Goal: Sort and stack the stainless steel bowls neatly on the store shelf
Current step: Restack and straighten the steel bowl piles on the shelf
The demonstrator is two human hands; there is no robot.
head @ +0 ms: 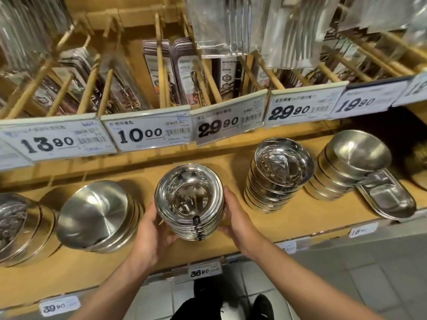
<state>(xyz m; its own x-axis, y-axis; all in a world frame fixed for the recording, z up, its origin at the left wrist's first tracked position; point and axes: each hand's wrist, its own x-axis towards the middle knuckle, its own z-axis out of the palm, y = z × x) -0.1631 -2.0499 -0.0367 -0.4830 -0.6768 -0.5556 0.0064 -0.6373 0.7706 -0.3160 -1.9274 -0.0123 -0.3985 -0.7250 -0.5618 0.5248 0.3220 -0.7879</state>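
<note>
Shelf (265, 225) edge: both hands (159, 229) grip bowl stack (189, 199).

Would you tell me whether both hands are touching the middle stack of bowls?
Touching: the head view shows the left hand and right hand pressed against opposite sides of the middle bowl stack.
</note>
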